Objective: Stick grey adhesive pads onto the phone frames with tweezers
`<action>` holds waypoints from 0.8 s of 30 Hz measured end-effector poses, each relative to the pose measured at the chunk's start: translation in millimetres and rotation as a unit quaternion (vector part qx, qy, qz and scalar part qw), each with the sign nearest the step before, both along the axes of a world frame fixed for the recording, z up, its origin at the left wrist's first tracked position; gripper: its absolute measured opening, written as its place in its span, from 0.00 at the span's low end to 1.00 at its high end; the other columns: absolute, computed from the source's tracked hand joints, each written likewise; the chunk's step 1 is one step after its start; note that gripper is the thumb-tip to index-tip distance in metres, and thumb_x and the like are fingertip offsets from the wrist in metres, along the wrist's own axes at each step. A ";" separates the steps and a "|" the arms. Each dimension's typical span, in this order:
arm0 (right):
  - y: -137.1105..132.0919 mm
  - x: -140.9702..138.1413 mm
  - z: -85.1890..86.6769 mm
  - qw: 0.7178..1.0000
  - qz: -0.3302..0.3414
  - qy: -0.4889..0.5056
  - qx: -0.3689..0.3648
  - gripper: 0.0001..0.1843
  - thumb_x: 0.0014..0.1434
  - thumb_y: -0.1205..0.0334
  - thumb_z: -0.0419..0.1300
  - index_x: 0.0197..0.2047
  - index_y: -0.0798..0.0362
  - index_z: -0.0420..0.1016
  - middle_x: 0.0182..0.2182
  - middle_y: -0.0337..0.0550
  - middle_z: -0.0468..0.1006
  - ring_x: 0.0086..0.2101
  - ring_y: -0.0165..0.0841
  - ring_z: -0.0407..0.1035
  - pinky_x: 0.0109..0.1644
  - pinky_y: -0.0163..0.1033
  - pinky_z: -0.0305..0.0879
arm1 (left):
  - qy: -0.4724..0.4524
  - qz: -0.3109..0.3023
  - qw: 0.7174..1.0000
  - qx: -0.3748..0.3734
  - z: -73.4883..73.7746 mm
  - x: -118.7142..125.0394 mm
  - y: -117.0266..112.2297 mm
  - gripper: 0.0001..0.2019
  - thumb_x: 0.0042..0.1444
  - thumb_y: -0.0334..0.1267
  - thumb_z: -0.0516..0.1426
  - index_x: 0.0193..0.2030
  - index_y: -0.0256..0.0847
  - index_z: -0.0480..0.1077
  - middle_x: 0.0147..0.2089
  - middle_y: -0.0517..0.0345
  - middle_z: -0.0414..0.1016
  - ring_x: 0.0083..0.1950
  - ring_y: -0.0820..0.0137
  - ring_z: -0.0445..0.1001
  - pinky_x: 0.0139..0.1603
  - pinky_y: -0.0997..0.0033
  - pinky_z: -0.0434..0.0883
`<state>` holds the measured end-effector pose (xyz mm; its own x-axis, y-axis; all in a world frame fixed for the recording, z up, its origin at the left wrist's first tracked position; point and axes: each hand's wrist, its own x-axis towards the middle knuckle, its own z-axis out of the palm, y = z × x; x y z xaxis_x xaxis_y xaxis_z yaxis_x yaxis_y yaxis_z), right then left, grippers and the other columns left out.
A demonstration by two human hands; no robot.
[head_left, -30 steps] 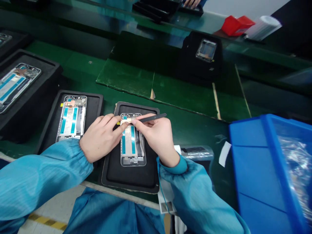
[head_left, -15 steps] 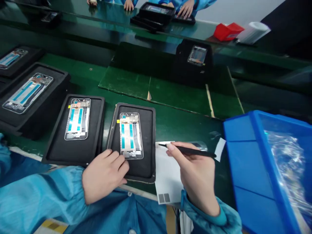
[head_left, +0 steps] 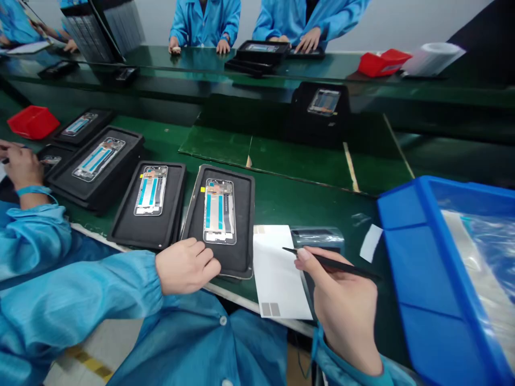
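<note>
"Green bench [head_left: 281, 206], black mats in a row along it. Where's the phone frame [head_left: 219, 212]?"

"Lying lengthwise in the mat [head_left: 250, 225] just beyond the left hand [head_left: 187, 266]."

"How's that hand?"

"Half curled, holding nothing, fingertips at the mat's near edge."

"And the right hand [head_left: 341, 305]?"

"Closed on a black pick [head_left: 338, 264], its tip above a white card [head_left: 277, 273], with a blue bin [head_left: 426, 214] off to the right."
</note>
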<state>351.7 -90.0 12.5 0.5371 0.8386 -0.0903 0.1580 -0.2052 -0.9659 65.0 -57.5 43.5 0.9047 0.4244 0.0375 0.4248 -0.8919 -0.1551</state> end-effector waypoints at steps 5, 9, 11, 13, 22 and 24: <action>-5.2 2.6 -1.8 1.000 0.021 0.012 0.002 0.17 0.49 0.50 0.75 0.36 0.53 0.83 0.29 0.45 0.83 0.31 0.40 0.77 0.34 0.44 0.71 | -0.020 -0.053 0.998 0.022 -17.1 -0.9 6.9 0.10 0.67 0.37 0.50 0.46 0.35 0.69 0.29 0.56 0.70 0.27 0.68 0.68 0.29 0.63 0.62; -7.0 4.3 -1.0 1.000 0.025 0.015 0.006 0.18 0.49 0.49 0.75 0.37 0.52 0.83 0.29 0.44 0.83 0.30 0.37 0.76 0.34 0.41 0.71 | -0.018 -0.055 0.998 0.035 -10.3 -2.1 11.5 0.07 0.66 0.34 0.51 0.39 0.37 0.68 0.28 0.57 0.69 0.27 0.68 0.68 0.28 0.64 0.62; -7.5 5.0 -0.5 0.999 0.025 0.017 0.009 0.18 0.49 0.48 0.75 0.37 0.52 0.83 0.28 0.43 0.82 0.30 0.37 0.75 0.34 0.41 0.71 | -0.014 -0.070 0.996 0.044 1.3 -5.5 12.6 0.05 0.64 0.30 0.51 0.39 0.37 0.68 0.28 0.57 0.69 0.26 0.69 0.66 0.28 0.64 0.61; -7.9 5.7 -0.6 0.999 0.026 0.025 0.016 0.18 0.49 0.48 0.75 0.37 0.52 0.83 0.27 0.43 0.83 0.30 0.37 0.76 0.35 0.41 0.71 | -0.010 -0.083 0.995 0.052 14.5 -12.5 13.2 0.06 0.64 0.29 0.51 0.42 0.37 0.68 0.29 0.58 0.69 0.27 0.69 0.66 0.28 0.64 0.62; -7.1 9.1 -3.8 0.997 0.028 0.053 0.044 0.16 0.49 0.50 0.75 0.35 0.53 0.83 0.26 0.43 0.81 0.29 0.36 0.75 0.35 0.41 0.73 | -0.003 -0.078 0.991 0.108 46.4 -69.0 12.4 0.04 0.64 0.28 0.52 0.42 0.37 0.68 0.27 0.60 0.67 0.28 0.68 0.63 0.29 0.63 0.62; -6.8 10.6 -3.9 0.997 0.029 0.054 0.044 0.15 0.49 0.51 0.74 0.34 0.53 0.83 0.26 0.43 0.82 0.28 0.36 0.76 0.34 0.41 0.73 | 0.002 -0.075 0.991 0.114 47.7 -82.6 10.9 0.04 0.64 0.29 0.53 0.43 0.38 0.68 0.27 0.60 0.68 0.28 0.68 0.64 0.30 0.63 0.64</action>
<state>362.3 -96.8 8.6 0.4779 0.8756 -0.0694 0.0609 -0.1119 -0.9918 -17.5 -46.5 91.2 0.9570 0.2666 0.1143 0.2900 -0.8862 -0.3614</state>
